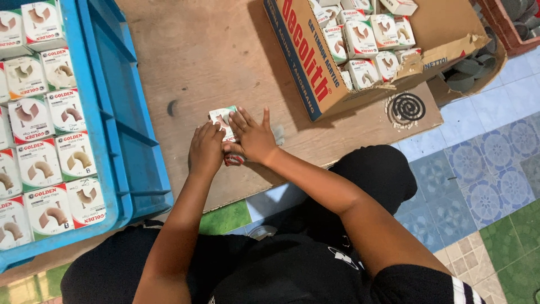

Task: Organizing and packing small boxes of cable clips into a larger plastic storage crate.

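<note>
Step in hand: closing up or squaring off a small white carton (pixel 224 119), pressed flat against the brown board (pixel 214 50) that serves as a desk on the floor.
Left hand (pixel 205 149): palm down, fingers curled over the near side of the carton, touching it; whether it truly grips I cannot tell.
Right hand (pixel 254 137): fingers spread wide and flat, pressing the carton from the right; open, nothing clasped.
Carton position: between both hands, near the front edge of the board, roughly midway between the blue crate (pixel 121 112) and the big cardboard box (pixel 315 67).
Under the hands: a red-and-white bit (pixel 234 160) shows just below the fingers; too hidden to name.
Next move, my guess: needs a firm pinch on the carton's sides before any lift, then a short carry left or right.
Blue crate: to the left, packed with rows of like cartons (pixel 39 163); its tall rim stands between the hands and the rows, so a lift over it is called for.
Cardboard box: up right, loosely filled with like cartons, one torn flap hanging.
Open room: bare board ahead of the hands, well clear.
Edges: board's front edge lies just below the wrists, near the knees; a dark coil (pixel 406 108) sits at the right corner, well apart.
</note>
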